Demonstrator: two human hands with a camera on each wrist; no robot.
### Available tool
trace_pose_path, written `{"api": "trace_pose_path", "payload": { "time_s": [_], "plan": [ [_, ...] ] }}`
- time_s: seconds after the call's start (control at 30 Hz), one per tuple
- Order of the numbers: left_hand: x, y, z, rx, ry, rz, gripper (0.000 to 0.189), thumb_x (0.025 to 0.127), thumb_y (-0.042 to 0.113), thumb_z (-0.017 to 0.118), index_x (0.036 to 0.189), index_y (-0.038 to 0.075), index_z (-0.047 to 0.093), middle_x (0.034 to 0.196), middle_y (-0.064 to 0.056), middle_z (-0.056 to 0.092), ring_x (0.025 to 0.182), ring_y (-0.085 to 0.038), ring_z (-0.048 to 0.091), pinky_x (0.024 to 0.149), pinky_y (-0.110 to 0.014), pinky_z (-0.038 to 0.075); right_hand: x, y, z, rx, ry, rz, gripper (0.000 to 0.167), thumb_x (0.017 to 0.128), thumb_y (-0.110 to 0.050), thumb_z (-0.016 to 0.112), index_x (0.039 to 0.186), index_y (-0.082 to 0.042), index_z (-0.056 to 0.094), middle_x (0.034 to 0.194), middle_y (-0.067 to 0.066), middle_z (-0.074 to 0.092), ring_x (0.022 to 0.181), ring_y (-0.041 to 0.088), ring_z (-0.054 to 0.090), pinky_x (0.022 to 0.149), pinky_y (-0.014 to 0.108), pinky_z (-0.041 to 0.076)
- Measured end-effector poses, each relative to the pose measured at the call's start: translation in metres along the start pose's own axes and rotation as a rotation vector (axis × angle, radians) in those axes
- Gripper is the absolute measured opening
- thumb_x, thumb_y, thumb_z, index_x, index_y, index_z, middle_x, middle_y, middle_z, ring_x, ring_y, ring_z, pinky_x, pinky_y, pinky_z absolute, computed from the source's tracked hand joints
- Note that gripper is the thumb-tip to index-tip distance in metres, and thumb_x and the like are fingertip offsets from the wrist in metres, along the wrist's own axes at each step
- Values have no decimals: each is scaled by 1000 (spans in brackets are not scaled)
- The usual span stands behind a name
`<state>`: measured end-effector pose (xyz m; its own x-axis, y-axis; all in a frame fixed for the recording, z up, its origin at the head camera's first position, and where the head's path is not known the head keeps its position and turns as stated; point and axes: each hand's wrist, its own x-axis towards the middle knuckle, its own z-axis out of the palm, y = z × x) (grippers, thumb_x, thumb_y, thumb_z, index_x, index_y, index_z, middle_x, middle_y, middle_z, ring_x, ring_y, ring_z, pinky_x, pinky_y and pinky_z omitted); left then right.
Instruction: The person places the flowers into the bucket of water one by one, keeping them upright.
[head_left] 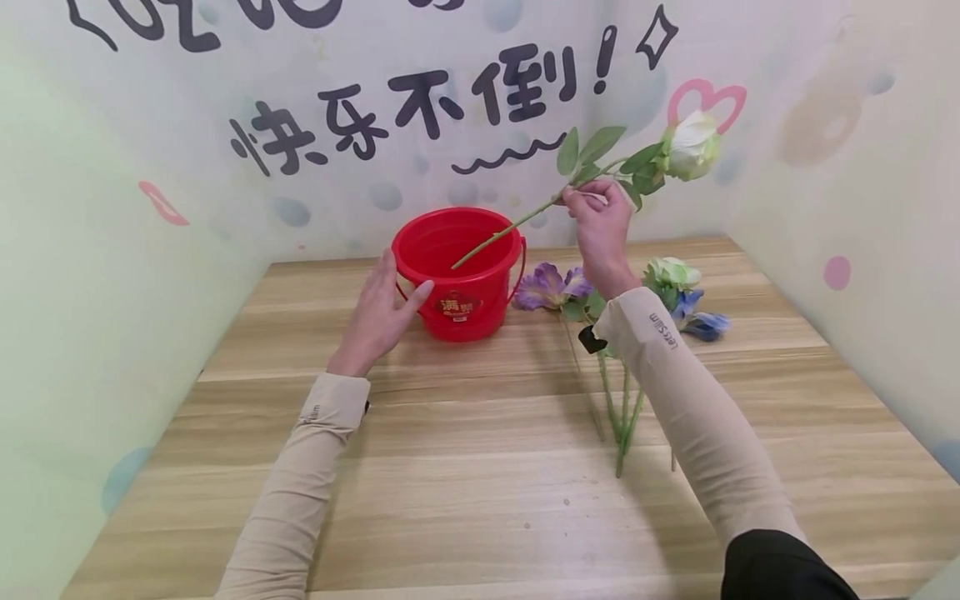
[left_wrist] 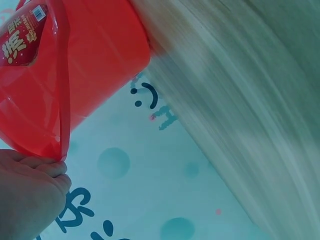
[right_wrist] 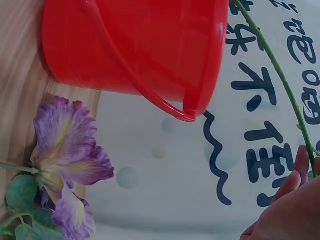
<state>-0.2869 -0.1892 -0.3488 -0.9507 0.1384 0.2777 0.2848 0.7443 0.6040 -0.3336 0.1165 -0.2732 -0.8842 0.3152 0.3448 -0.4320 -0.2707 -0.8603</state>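
A red bucket point(head_left: 463, 308) stands upright at the back of the table. My left hand point(head_left: 380, 315) rests against its left side near the rim, thumb spread along the front; the left wrist view has the fingers point(left_wrist: 51, 166) at the rim beside the handle. Above and right of the bucket, my right hand point(head_left: 602, 225) pinches the green stem of an artificial white rose point(head_left: 692, 147). The bloom points up to the right, while the stem point(right_wrist: 280, 72) slants down left, its lower end over the bucket's mouth. A purple flower point(right_wrist: 65, 140) lies just right of the bucket.
Under and beside my right forearm lie more artificial flowers: a pale green-white bloom point(head_left: 672, 272) and blue ones point(head_left: 705, 325), their stems point(head_left: 621, 417) stretching toward the front. Printed walls close in the wooden table point(head_left: 450, 467) at the back and both sides.
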Motion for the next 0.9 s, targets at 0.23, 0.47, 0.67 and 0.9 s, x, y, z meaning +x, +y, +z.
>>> {"api": "trace_pose_path", "payload": {
  "time_s": [0.23, 0.47, 0.67, 0.9],
  "plan": [
    [-1, 0, 1, -9, 8, -3, 102, 97, 68, 53, 168, 14, 2, 173, -9, 9, 156, -32, 11, 112, -64, 37, -3, 12, 5, -54, -22, -2, 18, 99, 2, 64, 95, -12, 54, 77, -7, 71, 83, 12, 64, 82, 24, 41],
    [-2, 0, 1, -24, 30, 16, 99, 98, 61, 59, 168, 17, 6, 172, -7, 14, 155, -31, 15, 108, -62, 43, -6, 23, 11, -80, -36, -16, 19, 99, 3, 63, 95, -12, 53, 75, -6, 71, 79, 10, 68, 80, 25, 41],
    [-2, 1, 1, -15, 21, 7, 98, 99, 63, 56, 168, 16, 5, 173, -8, 10, 156, -32, 12, 111, -63, 39, -7, 32, 14, -107, -32, -13, 17, 97, 4, 65, 94, -9, 54, 73, -8, 69, 77, 8, 65, 67, 22, 34],
    [-1, 0, 1, -12, 21, 4, 99, 98, 65, 54, 168, 17, 4, 173, -8, 10, 155, -32, 13, 110, -63, 40, -9, 42, 15, -105, -38, -8, 19, 96, 6, 64, 93, -9, 53, 72, -9, 68, 77, 10, 64, 70, 22, 39]
  ]
}}
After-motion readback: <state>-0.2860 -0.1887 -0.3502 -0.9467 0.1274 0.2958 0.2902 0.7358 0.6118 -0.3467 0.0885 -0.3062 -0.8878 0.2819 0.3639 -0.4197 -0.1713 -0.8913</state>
